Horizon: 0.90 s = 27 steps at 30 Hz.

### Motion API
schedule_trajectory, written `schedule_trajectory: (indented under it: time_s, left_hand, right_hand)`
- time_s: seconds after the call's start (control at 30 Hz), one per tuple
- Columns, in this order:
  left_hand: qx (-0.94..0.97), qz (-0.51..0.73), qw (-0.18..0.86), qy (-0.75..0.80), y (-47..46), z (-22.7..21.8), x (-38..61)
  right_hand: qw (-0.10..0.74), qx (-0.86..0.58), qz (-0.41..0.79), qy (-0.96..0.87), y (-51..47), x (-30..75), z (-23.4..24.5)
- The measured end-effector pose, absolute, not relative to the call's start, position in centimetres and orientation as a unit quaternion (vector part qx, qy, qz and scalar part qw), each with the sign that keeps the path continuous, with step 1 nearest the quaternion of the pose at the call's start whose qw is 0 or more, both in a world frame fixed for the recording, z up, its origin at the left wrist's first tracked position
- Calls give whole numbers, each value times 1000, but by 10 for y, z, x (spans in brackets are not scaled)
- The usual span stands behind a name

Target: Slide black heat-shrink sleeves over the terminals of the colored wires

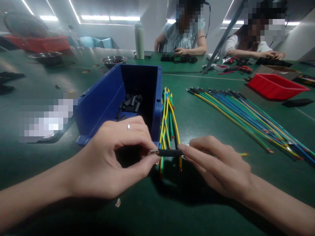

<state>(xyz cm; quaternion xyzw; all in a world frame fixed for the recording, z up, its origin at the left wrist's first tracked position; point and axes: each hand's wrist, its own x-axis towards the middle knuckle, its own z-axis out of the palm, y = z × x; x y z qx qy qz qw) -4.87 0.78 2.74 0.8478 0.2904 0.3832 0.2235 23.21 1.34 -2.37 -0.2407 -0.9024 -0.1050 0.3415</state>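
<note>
Worktop [137, 214] green. Bin [98, 105] blue, pieces [133, 102] inside black. Held sleeve [170, 153] black, terminal [154, 152] silvery. Wires [242, 113] yellow, green, blue (bare ends [270, 151] coppery). Bottle [139, 42] near worktop's far edge pale green.

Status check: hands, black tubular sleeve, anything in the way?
Left hand pinching silver metal tip. Right hand gripping black tubular sleeve by right end. Nothing blocking: blue plastic bin beyond left hand, yellow and green wires behind.

Bin [98, 101] just left of cables [175, 121] on the table [147, 209]
Sleeves, seemingly, in the bin; bottle [139, 42] near the far edge.
</note>
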Motion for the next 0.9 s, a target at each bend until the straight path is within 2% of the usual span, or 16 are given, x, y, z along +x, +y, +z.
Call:
schedule_trajectory:
  time_s: [0.13,0.53,0.9]
  left_hand:
    - [858,362,222,290,8,30,-51]
    - [852,358,206,322,8,27,-53]
    - [815,386,183,392,6,29,-54]
  right_hand:
    - [332,-246,-107,-904,13,233,-25]
    - [389,-270,-143,-869,10,232,-27]
    - [314,-222,-169,-907,21,235,-11]
